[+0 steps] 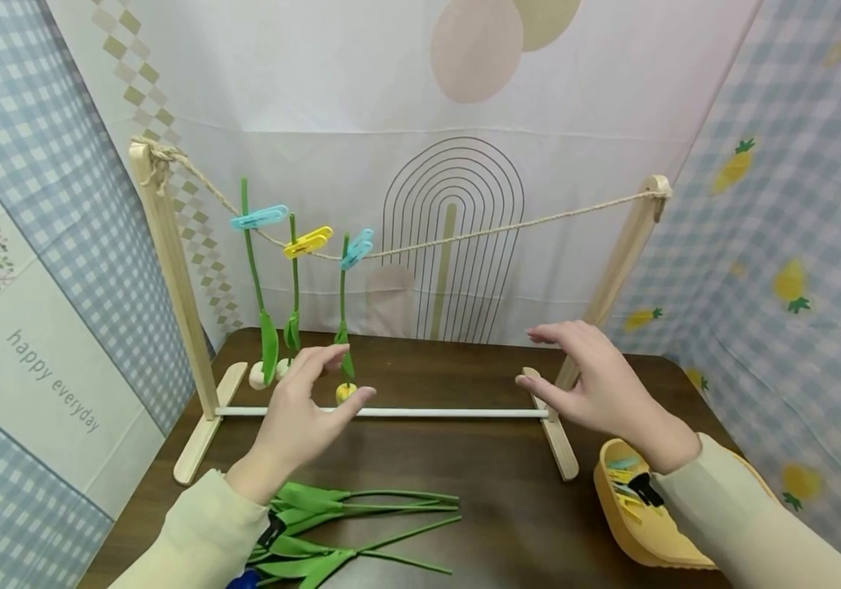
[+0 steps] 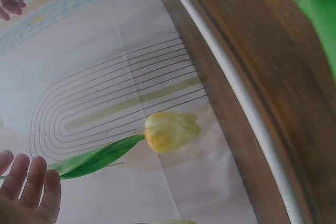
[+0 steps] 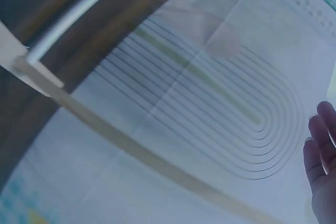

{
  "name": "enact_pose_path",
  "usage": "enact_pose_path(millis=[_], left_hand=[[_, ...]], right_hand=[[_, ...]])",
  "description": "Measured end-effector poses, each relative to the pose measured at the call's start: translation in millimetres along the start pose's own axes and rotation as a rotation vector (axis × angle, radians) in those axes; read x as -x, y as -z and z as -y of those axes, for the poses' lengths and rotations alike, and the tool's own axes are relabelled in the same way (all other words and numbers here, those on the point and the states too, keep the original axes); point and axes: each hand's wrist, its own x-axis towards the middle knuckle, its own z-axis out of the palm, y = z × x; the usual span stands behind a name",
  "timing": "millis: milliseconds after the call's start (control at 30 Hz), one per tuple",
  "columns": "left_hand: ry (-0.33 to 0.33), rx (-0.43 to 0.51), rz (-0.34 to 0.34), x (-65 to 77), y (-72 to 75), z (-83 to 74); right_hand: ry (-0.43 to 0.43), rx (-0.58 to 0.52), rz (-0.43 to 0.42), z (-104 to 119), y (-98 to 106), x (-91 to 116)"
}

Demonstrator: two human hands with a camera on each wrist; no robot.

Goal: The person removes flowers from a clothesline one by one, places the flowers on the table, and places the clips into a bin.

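Three artificial tulips hang upside down from a twine line (image 1: 465, 236), each stem clipped by a clothespin. Blue clothespins (image 1: 260, 217) hold the leftmost and rightmost stems, and a yellow clothespin (image 1: 308, 242) the middle one. The rightmost flower is a yellow tulip (image 2: 170, 131); the other two blooms look whitish. My left hand (image 1: 306, 417) is raised in front of the hanging tulips, fingers relaxed and holding nothing. To the right, my right hand (image 1: 600, 384) hovers before the right post with loosely bent fingers, also holding nothing.
Wooden posts (image 1: 177, 286) joined by a white rod (image 1: 450, 413) carry the line. Green-stemmed tulips (image 1: 347, 532) lie at the table's front, partly behind my left sleeve. A yellow basket (image 1: 615, 523) with clothespins stands at right, under my right forearm. Patterned cloths surround the table.
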Motion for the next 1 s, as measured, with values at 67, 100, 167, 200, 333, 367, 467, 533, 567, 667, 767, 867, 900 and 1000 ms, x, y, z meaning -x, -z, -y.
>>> enact_pose_path(millis=[67,100,167,200,333,367,467,533,567,667,767,867,900,1000], left_hand=[[0.010,-0.002,-0.018,-4.1,1.9,-0.1],[0.015,-0.002,-0.026,-6.0,2.6,-0.2],[0.032,-0.004,-0.037,-9.3,4.0,-0.5],[0.041,-0.002,-0.040,-11.0,4.6,-0.7],[0.080,0.010,-0.050,-17.6,6.3,-2.7],[0.089,0.016,-0.054,-19.5,6.8,-3.7],[0.102,0.028,-0.070,-24.7,7.3,-6.2],[0.108,0.035,-0.080,-27.9,7.6,-7.7],[0.108,0.037,-0.084,-29.3,7.6,-8.1],[0.109,0.042,-0.089,-32.9,6.6,-8.7],[0.116,0.043,-0.082,-35.6,5.6,-9.0],[0.128,0.043,-0.076,-37.8,4.7,-8.7],[0.131,0.045,-0.075,-38.4,4.5,-8.8],[0.141,0.046,-0.071,-39.7,4.1,-8.7]], right_hand=[[0.024,0.001,-0.002,3,1,-10],[0.040,0.004,-0.007,5,2,-15],[0.081,-0.002,-0.029,7,2,-24],[0.098,-0.003,-0.039,9,2,-29],[0.171,-0.004,-0.093,16,2,-46],[0.186,0.000,-0.102,19,2,-51],[0.233,0.008,-0.122,25,2,-63],[0.268,0.009,-0.137,28,2,-71],[0.282,0.007,-0.144,29,2,-75],[0.315,0.006,-0.167,32,2,-85],[0.341,0.012,-0.184,35,2,-93],[0.362,0.025,-0.191,40,2,-100],[0.366,0.029,-0.194,41,2,-102],[0.369,0.044,-0.202,46,1,-108]])
